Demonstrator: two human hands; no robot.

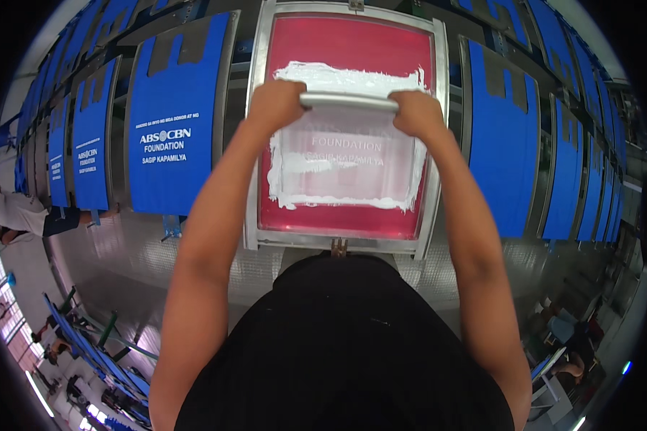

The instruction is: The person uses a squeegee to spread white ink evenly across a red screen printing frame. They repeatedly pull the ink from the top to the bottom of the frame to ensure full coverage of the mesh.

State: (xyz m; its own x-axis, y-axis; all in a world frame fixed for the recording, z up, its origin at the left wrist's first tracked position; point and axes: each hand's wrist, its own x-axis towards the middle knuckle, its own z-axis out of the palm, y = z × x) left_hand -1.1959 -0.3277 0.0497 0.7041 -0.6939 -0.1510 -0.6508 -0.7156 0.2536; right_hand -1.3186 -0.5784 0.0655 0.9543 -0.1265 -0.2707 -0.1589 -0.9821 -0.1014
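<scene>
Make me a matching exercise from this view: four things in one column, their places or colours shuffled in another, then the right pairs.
Things
1. Grey bar
2. White paste
3. Metal frame
4. Nearest panel on the left

Places or colours
A. Smeared on the pink screen
B. Blue, with white lettering
C. Gripped by the left hand and the right hand
D. Around the edge of the pink screen

Right pairs: 1-C, 2-A, 3-D, 4-B.
</scene>
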